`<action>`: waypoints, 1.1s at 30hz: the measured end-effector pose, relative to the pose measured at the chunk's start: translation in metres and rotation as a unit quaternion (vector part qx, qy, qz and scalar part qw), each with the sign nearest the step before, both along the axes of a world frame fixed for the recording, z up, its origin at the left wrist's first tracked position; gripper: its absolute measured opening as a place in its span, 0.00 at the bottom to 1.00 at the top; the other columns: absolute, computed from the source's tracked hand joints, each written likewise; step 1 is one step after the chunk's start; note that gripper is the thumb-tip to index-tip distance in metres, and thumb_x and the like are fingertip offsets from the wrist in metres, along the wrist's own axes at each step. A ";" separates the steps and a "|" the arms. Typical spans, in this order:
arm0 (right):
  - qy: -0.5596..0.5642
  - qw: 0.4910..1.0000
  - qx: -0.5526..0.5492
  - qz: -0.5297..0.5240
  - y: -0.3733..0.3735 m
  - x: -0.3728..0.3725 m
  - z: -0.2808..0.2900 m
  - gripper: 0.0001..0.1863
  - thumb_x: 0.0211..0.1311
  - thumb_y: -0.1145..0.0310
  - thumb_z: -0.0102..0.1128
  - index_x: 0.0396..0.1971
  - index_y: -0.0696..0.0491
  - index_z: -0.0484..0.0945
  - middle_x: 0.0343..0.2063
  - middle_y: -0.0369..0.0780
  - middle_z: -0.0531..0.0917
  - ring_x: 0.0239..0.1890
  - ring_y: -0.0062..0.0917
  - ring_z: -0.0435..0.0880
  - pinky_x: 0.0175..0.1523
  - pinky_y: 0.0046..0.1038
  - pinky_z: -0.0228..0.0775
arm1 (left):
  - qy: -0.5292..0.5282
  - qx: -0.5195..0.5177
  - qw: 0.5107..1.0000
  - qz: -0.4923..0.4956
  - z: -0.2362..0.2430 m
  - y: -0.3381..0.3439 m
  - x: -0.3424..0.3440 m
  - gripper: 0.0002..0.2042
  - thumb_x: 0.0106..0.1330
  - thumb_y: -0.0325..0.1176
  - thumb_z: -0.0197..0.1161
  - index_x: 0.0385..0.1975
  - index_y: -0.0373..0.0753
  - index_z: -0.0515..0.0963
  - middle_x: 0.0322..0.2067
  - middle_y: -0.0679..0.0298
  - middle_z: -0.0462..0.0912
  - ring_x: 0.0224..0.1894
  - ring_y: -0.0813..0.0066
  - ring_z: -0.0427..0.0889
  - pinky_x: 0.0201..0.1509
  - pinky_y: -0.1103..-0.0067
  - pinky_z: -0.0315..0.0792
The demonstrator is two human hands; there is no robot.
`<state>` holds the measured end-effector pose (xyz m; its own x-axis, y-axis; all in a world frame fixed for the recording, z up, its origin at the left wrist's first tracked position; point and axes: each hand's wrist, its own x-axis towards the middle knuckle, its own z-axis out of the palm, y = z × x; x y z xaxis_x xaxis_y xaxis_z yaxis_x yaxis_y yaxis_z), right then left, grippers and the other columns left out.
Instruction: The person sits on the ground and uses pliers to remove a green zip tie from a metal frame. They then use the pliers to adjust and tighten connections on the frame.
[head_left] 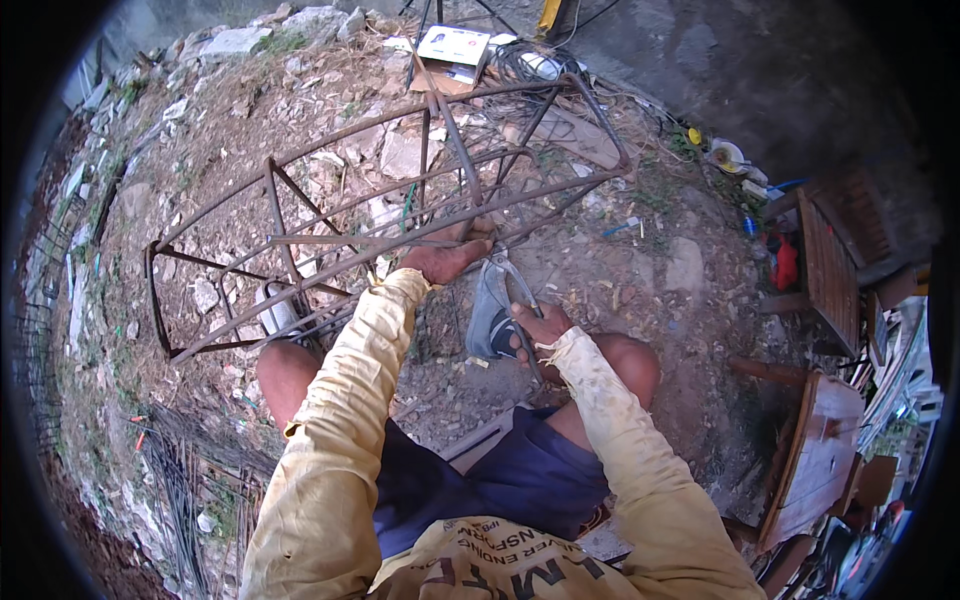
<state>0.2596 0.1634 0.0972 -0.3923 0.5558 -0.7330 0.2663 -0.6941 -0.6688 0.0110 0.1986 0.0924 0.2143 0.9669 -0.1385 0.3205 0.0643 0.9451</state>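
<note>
At centre, the left hand seems curled at the steel frame; the right hand, closed round pincers, could nip it if they slip.

1. The metal frame, ahead of and around the left grip, is rusty brown.
2. The pincers in the right grip are dull grey.
3. The sleeves, just behind both grips, are pale yellow with grubby marks.
4. The shoe, just left of the right grip, is grey and dark, with white stripes.
5. The shorts, behind both grips, are dark blue.
6. The shirt, farther behind, is yellow with dark letters.
7. The cloth-like thing, well right of the right grip, is bright red.
</note>
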 end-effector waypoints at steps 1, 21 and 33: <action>-0.011 0.999 0.025 0.034 0.004 0.002 -0.005 0.20 0.61 0.57 0.64 0.43 0.55 0.71 0.20 0.38 0.78 0.16 0.24 0.77 0.19 0.30 0.72 | -0.002 -0.004 1.000 0.003 0.002 0.000 0.001 0.20 0.66 0.35 0.58 0.56 0.35 0.70 0.49 0.61 0.78 0.54 0.72 0.75 0.61 0.75 0.67; -0.391 0.628 0.584 0.335 0.043 0.037 0.043 0.30 0.56 0.59 0.61 0.57 0.54 0.65 0.40 0.48 0.77 0.38 0.46 0.81 0.45 0.50 0.72 | -0.009 -0.049 0.999 -0.003 -0.020 0.005 -0.009 0.20 0.67 0.33 0.58 0.58 0.36 0.69 0.50 0.60 0.78 0.55 0.71 0.75 0.61 0.75 0.67; -0.162 0.918 0.219 0.287 0.051 0.048 0.009 0.21 0.67 0.51 0.51 0.47 0.53 0.75 0.31 0.48 0.83 0.35 0.45 0.84 0.41 0.42 0.75 | -0.029 -0.029 0.999 -0.016 -0.006 -0.001 -0.003 0.21 0.66 0.35 0.58 0.58 0.35 0.69 0.52 0.59 0.77 0.56 0.70 0.74 0.61 0.74 0.67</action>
<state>0.3077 0.2142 0.1066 -0.5136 0.5950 -0.6182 0.7389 -0.0595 -0.6712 0.0084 0.1977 0.0869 0.2545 0.9501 -0.1804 0.2684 0.1098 0.9570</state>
